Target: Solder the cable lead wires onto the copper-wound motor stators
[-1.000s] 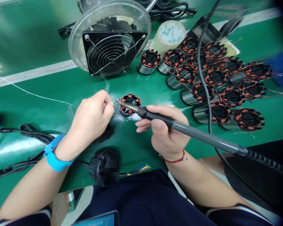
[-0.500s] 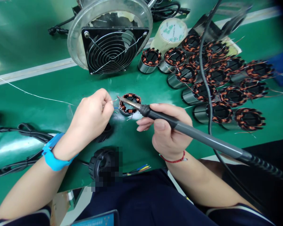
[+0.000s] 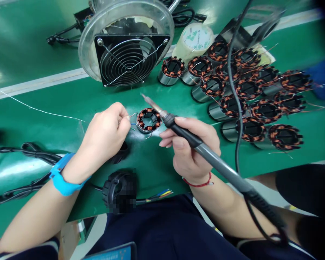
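Observation:
My right hand (image 3: 196,148) grips a soldering iron (image 3: 188,135) by its dark handle. The iron's tip points up and left, above the far side of a copper-wound motor stator (image 3: 149,121) and apart from its wires. This stator stands upright on the green bench. Beside it on the left, my left hand (image 3: 109,131) is closed in a pinch, with thumb and forefinger on a thin wire (image 3: 133,115) that runs toward the stator. A short blue wire (image 3: 134,124) also shows between the fingertips and the stator.
A fan with a wire guard (image 3: 128,65) stands behind the stator. Several more stators (image 3: 233,105) crowd the right, near a tape roll (image 3: 196,38). The iron's cable (image 3: 234,86) hangs across them. Black cables (image 3: 34,151) and a black ribbed part (image 3: 119,191) lie nearer me.
The soldering iron's tip has lifted off the wire at the stator's left and swung up and away. My left hand keeps its pinch in the same place.

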The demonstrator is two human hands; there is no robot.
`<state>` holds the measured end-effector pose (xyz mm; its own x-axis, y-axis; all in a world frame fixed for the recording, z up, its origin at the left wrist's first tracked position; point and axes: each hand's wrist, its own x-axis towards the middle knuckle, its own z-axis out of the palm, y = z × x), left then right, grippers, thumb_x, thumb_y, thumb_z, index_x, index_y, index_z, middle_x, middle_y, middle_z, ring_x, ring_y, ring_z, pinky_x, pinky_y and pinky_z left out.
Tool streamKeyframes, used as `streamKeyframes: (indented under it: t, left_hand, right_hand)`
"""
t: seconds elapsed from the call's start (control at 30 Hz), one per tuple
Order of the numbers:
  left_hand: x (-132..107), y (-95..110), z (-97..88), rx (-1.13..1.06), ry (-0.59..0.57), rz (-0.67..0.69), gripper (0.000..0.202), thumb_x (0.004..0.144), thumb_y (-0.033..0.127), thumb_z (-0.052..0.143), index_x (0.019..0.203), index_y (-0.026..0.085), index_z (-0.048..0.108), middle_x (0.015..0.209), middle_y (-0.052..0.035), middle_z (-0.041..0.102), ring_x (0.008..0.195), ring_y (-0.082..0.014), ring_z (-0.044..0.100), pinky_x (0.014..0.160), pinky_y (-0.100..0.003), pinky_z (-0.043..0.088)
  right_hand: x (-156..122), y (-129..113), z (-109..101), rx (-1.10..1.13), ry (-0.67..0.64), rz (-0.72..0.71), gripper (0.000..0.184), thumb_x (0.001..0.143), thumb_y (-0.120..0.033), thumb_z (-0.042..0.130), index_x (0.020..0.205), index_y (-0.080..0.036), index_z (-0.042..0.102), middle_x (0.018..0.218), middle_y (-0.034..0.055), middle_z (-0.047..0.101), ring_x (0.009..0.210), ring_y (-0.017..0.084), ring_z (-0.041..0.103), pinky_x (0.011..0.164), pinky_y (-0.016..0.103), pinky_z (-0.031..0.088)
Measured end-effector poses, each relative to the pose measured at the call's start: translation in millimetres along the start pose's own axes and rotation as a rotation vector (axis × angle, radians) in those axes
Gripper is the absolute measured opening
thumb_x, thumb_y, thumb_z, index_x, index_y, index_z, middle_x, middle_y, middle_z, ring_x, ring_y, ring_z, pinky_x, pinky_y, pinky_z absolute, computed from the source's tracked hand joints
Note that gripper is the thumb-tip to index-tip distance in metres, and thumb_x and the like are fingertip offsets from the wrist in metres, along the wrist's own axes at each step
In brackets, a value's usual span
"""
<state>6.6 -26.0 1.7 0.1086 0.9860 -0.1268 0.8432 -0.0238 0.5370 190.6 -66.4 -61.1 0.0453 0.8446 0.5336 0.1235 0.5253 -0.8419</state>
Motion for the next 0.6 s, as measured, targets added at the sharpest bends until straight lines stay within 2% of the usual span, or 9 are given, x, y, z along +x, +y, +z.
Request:
streamKeyframes:
  t: [0.1, 0.17, 0.23, 0.33, 0.4, 0.6]
  left_hand:
    - [1, -1, 0.1, 0.008, -0.002, -0.005, 0.014, 0.086, 0.021, 0.047, 0.072, 0.020, 0.051, 0.062, 0.0013, 0.061, 0.055, -0.0139, 0.050, 0.056, -0.028, 0.031]
    - [1, -1, 0.1, 0.008, -0.007, -0.008, 0.014, 0.087, 0.022, 0.046, 0.074, 0.020, 0.052, 0.063, 0.0009, 0.062, 0.056, -0.0147, 0.052, 0.057, -0.028, 0.033]
    - [2, -2, 0.0, 0.008, -0.010, -0.006, 0.014, 0.087, 0.023, 0.046, 0.075, 0.020, 0.053, 0.063, 0.0007, 0.063, 0.057, -0.0153, 0.053, 0.057, -0.028, 0.034]
    - [2, -3, -0.7, 0.012, -0.005, -0.002, 0.013, 0.087, 0.024, 0.045, 0.077, 0.020, 0.053, 0.064, 0.0002, 0.063, 0.058, -0.0159, 0.054, 0.058, -0.028, 0.034]
    - [2, -3, -1.3, 0.011, -0.006, -0.005, 0.013, 0.087, 0.023, 0.046, 0.077, 0.020, 0.053, 0.065, 0.0001, 0.063, 0.058, -0.0161, 0.053, 0.058, -0.028, 0.034]
    - [1, 0, -2.8, -0.002, -0.021, -0.038, 0.012, 0.087, 0.023, 0.046, 0.076, 0.020, 0.051, 0.063, 0.0011, 0.059, 0.057, -0.0160, 0.051, 0.057, -0.028, 0.031]
  right_hand:
    - [0, 1, 2, -0.022, -0.050, -0.069, 0.039, 0.095, -0.024, 0.058, 0.133, -0.033, 0.055, 0.104, 0.0001, 0.074, 0.077, 0.015, 0.073, 0.078, 0.034, 0.065]
    - [2, -4, 3, -0.014, -0.110, -0.021, 0.043, 0.098, -0.021, 0.052, 0.138, -0.035, 0.048, 0.114, 0.0000, 0.071, 0.077, 0.013, 0.072, 0.075, 0.030, 0.064]
    - [8, -12, 4, -0.022, -0.168, 0.042, 0.040, 0.099, -0.018, 0.046, 0.136, -0.033, 0.046, 0.118, 0.0008, 0.069, 0.084, 0.012, 0.073, 0.079, 0.029, 0.063]
    - [20, -23, 6, -0.102, -0.295, 0.098, 0.034, 0.096, -0.016, 0.049, 0.129, -0.028, 0.049, 0.121, 0.0033, 0.066, 0.105, 0.017, 0.069, 0.095, 0.035, 0.058]
    - [27, -24, 10, -0.176, -0.357, 0.118, 0.038, 0.092, -0.017, 0.055, 0.128, -0.025, 0.047, 0.124, 0.0055, 0.064, 0.116, 0.021, 0.064, 0.101, 0.041, 0.054]
    - [27, -8, 29, -0.271, -0.299, 0.151, 0.048, 0.087, -0.020, 0.058, 0.133, -0.024, 0.042, 0.131, 0.0084, 0.059, 0.124, 0.025, 0.057, 0.107, 0.047, 0.047]
